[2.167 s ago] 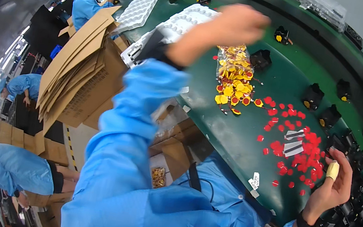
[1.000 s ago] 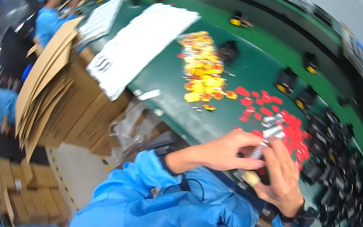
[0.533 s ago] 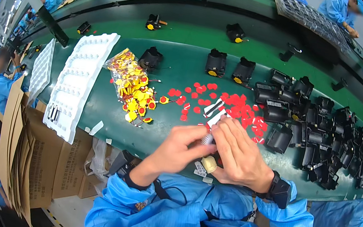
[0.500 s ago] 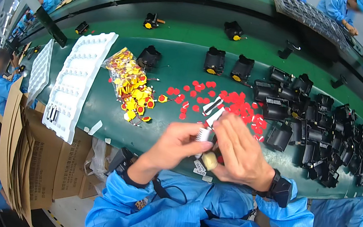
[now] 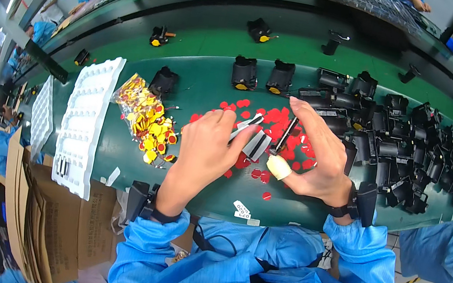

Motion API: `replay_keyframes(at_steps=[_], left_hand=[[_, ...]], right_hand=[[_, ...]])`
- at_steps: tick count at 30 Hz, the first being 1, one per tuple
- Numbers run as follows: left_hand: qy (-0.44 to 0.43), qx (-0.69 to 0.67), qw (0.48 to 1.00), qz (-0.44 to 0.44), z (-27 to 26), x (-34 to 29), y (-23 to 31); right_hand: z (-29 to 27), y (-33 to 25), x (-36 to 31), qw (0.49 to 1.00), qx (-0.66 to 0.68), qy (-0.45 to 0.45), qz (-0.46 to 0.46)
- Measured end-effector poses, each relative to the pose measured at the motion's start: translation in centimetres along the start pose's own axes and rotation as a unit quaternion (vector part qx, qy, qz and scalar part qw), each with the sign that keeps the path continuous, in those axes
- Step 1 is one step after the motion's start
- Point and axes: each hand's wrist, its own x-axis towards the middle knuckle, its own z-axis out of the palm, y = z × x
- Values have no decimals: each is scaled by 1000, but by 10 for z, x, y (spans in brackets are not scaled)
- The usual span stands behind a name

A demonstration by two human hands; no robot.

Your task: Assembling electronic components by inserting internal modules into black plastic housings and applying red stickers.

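My left hand is over the middle of the green bench, fingers bent together. Its thumb and fingertips close on a white-grey piece with black stripes. Another small white-and-black strip shows just past the fingertips. To its right, my right hand grips a thin, dark, elongated part between forefinger and thumb. A pale yellow finger cot covers that thumb. Red round discs lie scattered under and around both hands, some of them hidden.
Black plastic housings crowd the bench at right. A bag of yellow-and-red round parts spills out at left, beside a white moulded tray. Two black housings stand behind the discs. Cardboard sheets lean at lower left.
My hands have moved apart and farther over the bench. The white ribbed piece between them is out of sight; a thin dark part shows in my right hand. The whole view has shifted.
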Motion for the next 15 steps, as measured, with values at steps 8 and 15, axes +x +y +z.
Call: replay_keyframes(at_steps=[8,15], left_hand=[[-173,-264,948,46,-4,19,19],[72,215,967,113,26,138,-120]], right_hand=[[8,-2,2,999,13,-5,-37],[-5,3,2,996,-47,71,13]])
